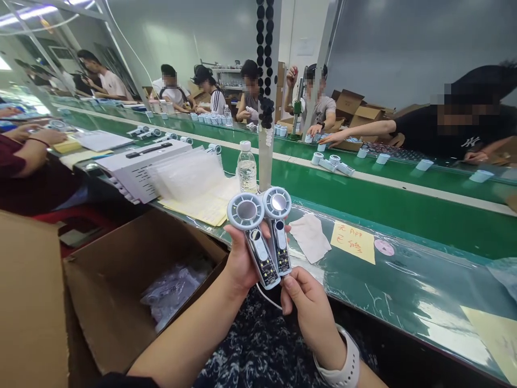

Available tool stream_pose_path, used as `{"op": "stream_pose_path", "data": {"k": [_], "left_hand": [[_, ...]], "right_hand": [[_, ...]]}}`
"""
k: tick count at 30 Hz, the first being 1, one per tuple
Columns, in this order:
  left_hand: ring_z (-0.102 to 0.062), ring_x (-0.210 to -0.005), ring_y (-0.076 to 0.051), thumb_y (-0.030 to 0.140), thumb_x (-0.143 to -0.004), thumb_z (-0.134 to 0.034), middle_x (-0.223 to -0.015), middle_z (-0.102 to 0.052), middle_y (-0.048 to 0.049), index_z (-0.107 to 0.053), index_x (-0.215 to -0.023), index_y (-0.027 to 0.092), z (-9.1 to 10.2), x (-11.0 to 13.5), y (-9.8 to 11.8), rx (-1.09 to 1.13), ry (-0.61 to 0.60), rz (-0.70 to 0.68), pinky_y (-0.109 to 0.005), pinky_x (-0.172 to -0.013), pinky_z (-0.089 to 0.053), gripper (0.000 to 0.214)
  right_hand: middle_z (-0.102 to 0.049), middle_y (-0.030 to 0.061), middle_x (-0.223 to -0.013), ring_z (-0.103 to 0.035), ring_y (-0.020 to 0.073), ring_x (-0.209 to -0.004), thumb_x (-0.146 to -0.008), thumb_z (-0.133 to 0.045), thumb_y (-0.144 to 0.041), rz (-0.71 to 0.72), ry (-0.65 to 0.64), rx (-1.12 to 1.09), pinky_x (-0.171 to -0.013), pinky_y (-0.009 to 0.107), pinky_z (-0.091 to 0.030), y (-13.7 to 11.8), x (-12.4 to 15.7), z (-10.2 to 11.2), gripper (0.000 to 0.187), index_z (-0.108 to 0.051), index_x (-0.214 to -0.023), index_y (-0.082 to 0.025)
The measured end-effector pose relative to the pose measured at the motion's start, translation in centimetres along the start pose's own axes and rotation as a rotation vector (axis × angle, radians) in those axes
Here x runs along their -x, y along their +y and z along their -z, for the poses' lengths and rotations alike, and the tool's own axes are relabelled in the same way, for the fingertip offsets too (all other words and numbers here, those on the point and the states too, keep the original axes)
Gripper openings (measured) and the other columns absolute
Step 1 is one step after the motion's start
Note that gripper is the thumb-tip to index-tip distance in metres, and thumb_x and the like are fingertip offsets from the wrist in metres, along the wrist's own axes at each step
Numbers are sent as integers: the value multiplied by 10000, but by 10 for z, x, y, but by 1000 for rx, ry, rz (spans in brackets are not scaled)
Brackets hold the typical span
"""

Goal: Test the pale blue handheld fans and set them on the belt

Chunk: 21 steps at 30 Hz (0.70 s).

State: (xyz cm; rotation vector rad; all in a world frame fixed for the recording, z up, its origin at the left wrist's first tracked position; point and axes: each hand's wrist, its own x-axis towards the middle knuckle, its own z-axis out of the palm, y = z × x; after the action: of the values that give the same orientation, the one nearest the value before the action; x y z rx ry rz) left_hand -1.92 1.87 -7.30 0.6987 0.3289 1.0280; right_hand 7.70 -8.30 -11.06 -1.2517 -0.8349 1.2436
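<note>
My left hand (242, 258) holds two handheld fans side by side, upright, with its fingers behind their handles. Each has a round grey-and-white head and a clear handle showing a circuit board. The left fan (258, 253) overlaps slightly with the right fan (280, 248). My right hand (307, 307) pinches the lower end of the right fan between thumb and fingers. A thin white cable (269, 297) runs down below the fans. A white watch band (339, 364) circles my right wrist.
A cardboard box (121, 280) holding clear plastic bags (173, 291) stands below my left arm. Along the green workbench (404, 291) lie a cloth (309, 237), a yellow note (353, 242), a water bottle (246, 168) and a white case (137, 172). Several co-workers sit beyond.
</note>
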Motion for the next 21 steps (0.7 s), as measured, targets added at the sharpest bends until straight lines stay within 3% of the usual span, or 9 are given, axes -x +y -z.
{"op": "stream_pose_path", "data": {"k": [7,12,21], "left_hand": [[-685,-931,-252,845,-582,-650,-1097,-708,-87,-641,-679,166,-2,1,-9,-72,8,-41,-308,-732,-575,685],[-697,-905,-234,825,-579,-674,-1048,-724,-75,-649,-682,163,-2,0,-9,-62,4,-38,-295,-730,-584,670],[-703,-920,-272,805,-579,-693,-1029,-722,-94,-631,-687,155,-4,3,-5,19,33,-26,-383,-810,-594,661]], "right_hand": [[-481,-70,-412,-418,87,-397,-804,-659,-664,-45,39,-236,-455,215,-308,10,1,-3,505,-490,-687,-203],[-550,-36,-453,-458,98,-452,-813,-645,-664,-36,22,-159,-528,232,-376,5,-1,0,504,-531,-682,-191],[-582,11,-598,-515,143,-581,-826,-595,-685,-4,-14,-8,-593,272,-424,-7,0,1,526,-551,-655,-190]]}}
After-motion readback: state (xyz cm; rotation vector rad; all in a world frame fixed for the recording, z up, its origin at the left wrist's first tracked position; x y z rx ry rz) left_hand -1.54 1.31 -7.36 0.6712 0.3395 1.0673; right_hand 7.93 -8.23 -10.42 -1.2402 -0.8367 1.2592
